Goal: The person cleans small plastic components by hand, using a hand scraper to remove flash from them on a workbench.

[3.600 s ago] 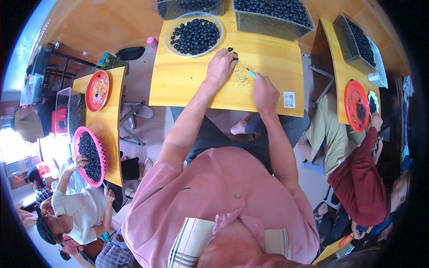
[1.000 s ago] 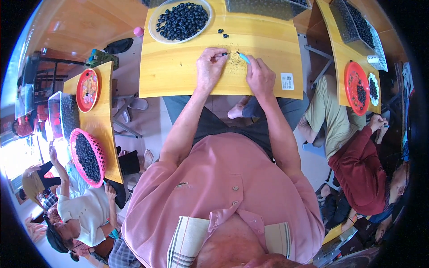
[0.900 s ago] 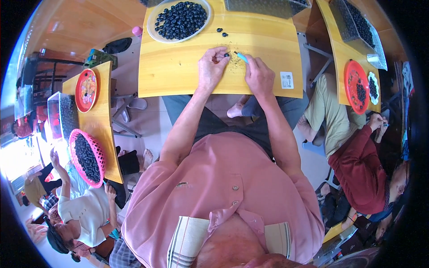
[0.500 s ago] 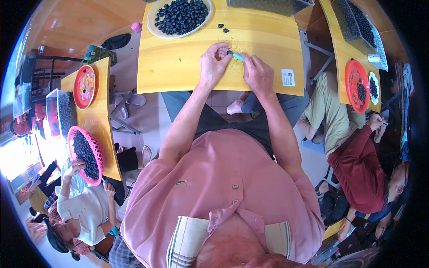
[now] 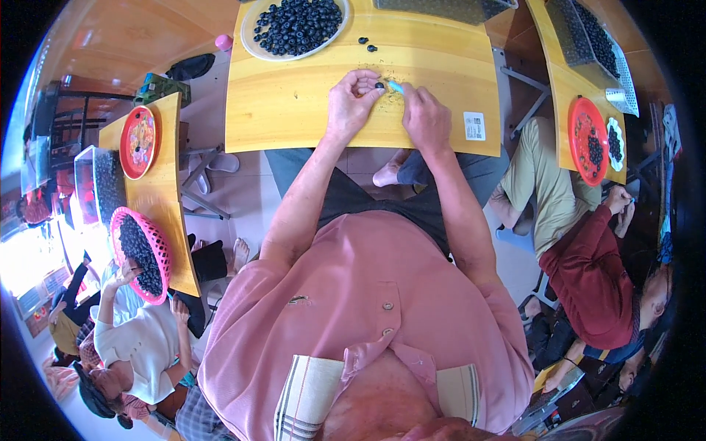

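Over the table's near half, my left hand (image 5: 353,101) pinches a small blue-black ball (image 5: 379,86) that looks like a blueberry, between thumb and fingertips. My right hand (image 5: 426,117) is closed around a slim light-blue tool (image 5: 396,87). The tool's end points left toward the ball, with a small gap between them; its exact kind is too small to tell. Dark crumbs (image 5: 393,98) lie on the wood beneath. Two loose dark balls (image 5: 368,45) sit farther back. At the back left, a pale round tray (image 5: 257,50) holds a heap of similar balls.
A clear bin (image 5: 448,9) stands at the far edge of my yellow table (image 5: 294,121). A white label (image 5: 474,126) lies at its right. Neighbouring tables hold a pink basket (image 5: 163,253), red trays (image 5: 579,121) and tubs of dark balls. Other people sit on both sides.
The light-blue tool has drawn back slightly from the ball, which now shows more fully at my left fingertips. At the left, a person's hand has shifted over the pink basket.
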A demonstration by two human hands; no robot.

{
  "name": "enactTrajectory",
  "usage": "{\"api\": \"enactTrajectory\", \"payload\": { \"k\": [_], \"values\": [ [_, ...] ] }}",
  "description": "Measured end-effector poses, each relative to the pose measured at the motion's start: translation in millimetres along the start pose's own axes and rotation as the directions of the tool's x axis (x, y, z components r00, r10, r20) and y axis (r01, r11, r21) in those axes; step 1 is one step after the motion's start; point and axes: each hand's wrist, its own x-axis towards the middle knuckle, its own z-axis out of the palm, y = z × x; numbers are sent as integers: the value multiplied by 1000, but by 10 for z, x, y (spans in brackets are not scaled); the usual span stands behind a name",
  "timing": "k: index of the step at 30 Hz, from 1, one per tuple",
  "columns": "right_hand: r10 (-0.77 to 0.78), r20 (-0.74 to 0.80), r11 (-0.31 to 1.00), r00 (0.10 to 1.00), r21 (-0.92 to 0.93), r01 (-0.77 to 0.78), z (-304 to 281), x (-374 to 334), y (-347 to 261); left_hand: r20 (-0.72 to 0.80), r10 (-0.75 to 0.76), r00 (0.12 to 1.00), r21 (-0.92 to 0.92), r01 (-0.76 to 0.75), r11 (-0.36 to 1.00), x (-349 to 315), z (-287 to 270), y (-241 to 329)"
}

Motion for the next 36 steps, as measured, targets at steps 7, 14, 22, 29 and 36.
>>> {"api": "enactTrajectory", "payload": {
  "k": [7, 14, 22, 29, 36],
  "values": [
    [16, 11, 999, 1000, -28, -16, 15, 66, 6, -27, -6, 1000, -70, 4, 998, 18, -19, 28],
    [-5, -39, 999, 999, -33, 4, 1, 0, 9, -56, 217, 975, 198, -202, 959, 67, -144, 147],
    [-18, -58, 999, 998, -48, 15, 41, 16, 31, -81, 674, 735, 726, -420, 545, 1180, -853, 694],
    [-11, -70, 1000, 997, -21, 10, 24, 18, 24, 328, 397, 857, 647, -510, 567, 908, -354, 471],
    [-7, -63, 1000, 998, 24, 8, 4, 17, 29, 308, 272, 912, 708, -411, 575, 828, -141, 100]
  ]
}}
